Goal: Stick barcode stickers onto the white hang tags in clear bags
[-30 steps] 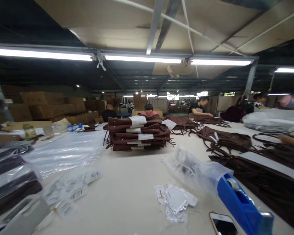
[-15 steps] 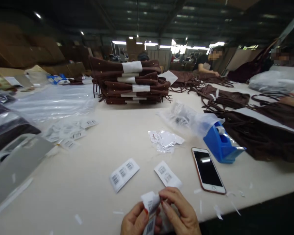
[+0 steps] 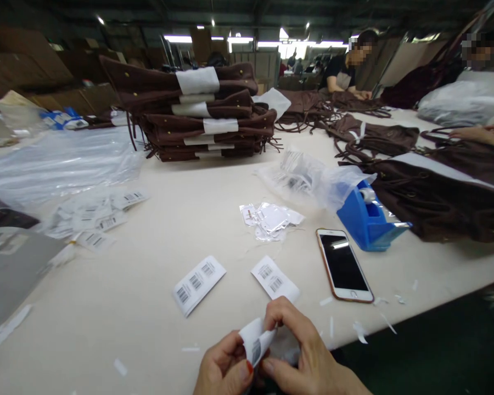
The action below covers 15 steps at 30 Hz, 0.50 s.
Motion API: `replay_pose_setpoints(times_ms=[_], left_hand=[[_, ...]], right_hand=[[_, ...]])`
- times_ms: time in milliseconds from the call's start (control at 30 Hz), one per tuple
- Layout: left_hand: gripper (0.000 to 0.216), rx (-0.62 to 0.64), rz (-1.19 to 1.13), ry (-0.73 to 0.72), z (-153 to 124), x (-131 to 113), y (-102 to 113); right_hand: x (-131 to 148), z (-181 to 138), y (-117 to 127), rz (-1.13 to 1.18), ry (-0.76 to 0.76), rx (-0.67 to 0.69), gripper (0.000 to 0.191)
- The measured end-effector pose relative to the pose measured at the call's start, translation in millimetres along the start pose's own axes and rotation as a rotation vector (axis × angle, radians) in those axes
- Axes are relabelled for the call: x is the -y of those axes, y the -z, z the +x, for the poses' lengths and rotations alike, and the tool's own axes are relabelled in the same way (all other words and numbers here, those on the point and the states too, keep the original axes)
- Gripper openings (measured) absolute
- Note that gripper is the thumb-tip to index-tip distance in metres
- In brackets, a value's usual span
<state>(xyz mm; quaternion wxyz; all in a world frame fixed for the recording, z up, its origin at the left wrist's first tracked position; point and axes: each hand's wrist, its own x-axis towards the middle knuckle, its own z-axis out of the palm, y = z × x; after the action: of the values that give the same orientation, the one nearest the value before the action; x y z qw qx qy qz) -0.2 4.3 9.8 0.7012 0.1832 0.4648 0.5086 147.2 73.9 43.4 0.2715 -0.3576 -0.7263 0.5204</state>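
Seven o'clock: barcode label stack [image 3: 200,285], flat on surface [image 3: 148,236]. Six o'clock: my left hand [image 3: 226,368], grip pinching curled label [image 3: 252,332]; my right hand [image 3: 315,354], grip pinching its right edge. I judge label light, flexible, crease-prone; best held by edges.

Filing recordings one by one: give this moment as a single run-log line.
left hand: holds strip | right hand: at strip's edge | table: phone, tape dispenser, barcode labels, brown stack
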Motion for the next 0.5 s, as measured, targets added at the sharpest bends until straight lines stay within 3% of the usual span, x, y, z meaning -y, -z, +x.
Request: replay_pose_setpoints(times_ms=[100, 300, 500], left_hand=[[0.054, 0.023, 0.008, 0.030, -0.6, -4.9, -3.7], [0.053, 0.002, 0.035, 0.024, 0.6, -3.4, -4.6], [0.055, -0.048, 0.021, 0.028, 1.8, 0.9, -1.8]], right_hand=[[1.1, -1.2, 3.7, 0.025, -0.022, 0.035, 0.023], [-5.4, -1.4, 5.3, 0.067, 0.144, -0.039, 0.019], [-24.3, -7.1, 1.3, 0.117, 0.199, -0.052, 0.025]])
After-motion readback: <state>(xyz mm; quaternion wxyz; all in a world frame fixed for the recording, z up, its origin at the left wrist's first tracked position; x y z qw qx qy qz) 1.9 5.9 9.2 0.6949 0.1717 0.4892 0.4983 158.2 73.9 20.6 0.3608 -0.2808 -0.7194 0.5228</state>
